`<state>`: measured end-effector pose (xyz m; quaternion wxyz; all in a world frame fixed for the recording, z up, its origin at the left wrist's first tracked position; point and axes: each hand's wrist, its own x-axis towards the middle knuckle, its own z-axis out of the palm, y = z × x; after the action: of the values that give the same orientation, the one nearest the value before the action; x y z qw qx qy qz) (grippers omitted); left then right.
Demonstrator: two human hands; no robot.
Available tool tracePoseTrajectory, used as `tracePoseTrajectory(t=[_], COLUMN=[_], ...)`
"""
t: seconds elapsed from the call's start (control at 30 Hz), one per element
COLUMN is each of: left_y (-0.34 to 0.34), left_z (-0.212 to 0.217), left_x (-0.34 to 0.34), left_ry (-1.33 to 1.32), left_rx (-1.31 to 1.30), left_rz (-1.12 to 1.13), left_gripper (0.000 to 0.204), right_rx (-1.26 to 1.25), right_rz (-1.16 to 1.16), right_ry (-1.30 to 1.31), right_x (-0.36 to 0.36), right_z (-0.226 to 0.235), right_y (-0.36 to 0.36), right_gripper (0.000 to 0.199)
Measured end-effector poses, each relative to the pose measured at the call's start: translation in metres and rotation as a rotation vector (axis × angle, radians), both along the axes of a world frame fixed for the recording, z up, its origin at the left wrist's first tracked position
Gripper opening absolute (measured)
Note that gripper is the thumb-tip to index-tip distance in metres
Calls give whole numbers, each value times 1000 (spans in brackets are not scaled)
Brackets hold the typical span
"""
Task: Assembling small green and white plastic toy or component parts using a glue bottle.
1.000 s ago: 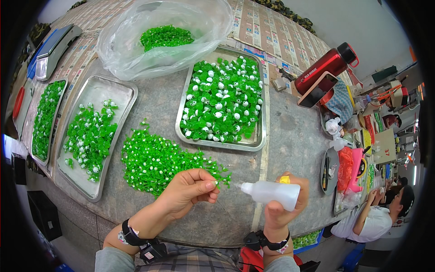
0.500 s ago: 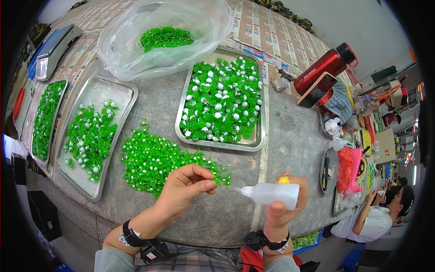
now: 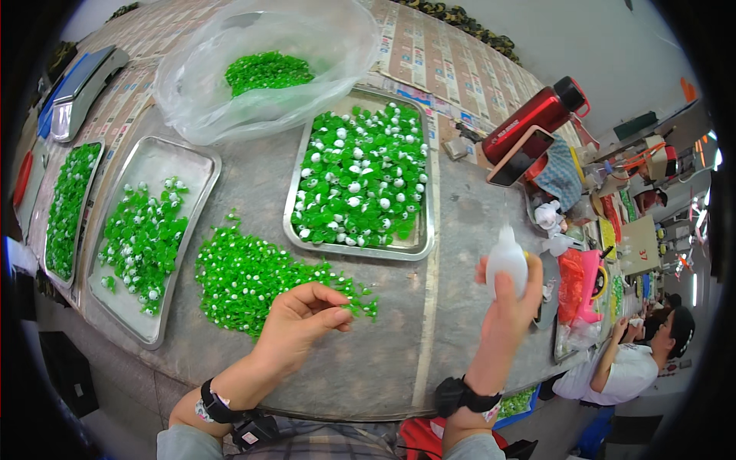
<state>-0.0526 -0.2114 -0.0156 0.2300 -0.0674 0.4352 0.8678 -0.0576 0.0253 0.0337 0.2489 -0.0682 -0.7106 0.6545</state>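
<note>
My left hand (image 3: 300,326) is closed in a pinch by the right end of a loose pile of small green plastic pieces with white dots (image 3: 245,268). Something tiny and green shows at its fingertips, too small to make out fully. Off to the right, my right hand (image 3: 512,303) wraps round a translucent white squeeze bottle (image 3: 506,261) with a thin needle tip, held upright with the tip up. Beyond the pile, a metal tray (image 3: 360,250) is heaped with green pieces bearing white ball-shaped heads (image 3: 356,180).
At left stand a half-filled metal tray (image 3: 188,149) and a narrower full one (image 3: 70,207). A clear plastic bag (image 3: 192,100) of green pieces lies at the back. A red thermos (image 3: 529,123), a phone (image 3: 521,156) and a pink glue gun (image 3: 590,284) stand right. Another person (image 3: 632,368) sits far right.
My right hand has moved right and turned the bottle from lying sideways, tip toward my left hand, to upright. My left hand keeps its pinch. The whole view has shifted slightly.
</note>
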Motion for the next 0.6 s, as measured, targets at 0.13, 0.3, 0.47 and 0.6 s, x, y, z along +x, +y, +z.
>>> tracePoseTrajectory(t=[0.13, 0.3, 0.47, 0.6], left_y=[-3, -3, 2, -4], left_z=[2, 1, 1, -1], left_x=[2, 1, -1, 0], left_ry=[-12, -27, -53, -35], left_rx=[-4, 19, 39, -6], left_rz=[16, 0, 21, 17], left_gripper=[10, 11, 10, 10], right_rx=[62, 91, 983, 899], right_rz=[30, -56, -577, 18], right_ry=[-163, -260, -25, -61], right_x=[-23, -27, -23, -38], right_z=[-21, -60, -26, 1], right_y=[42, 76, 58, -7], right_gripper=[35, 37, 31, 20])
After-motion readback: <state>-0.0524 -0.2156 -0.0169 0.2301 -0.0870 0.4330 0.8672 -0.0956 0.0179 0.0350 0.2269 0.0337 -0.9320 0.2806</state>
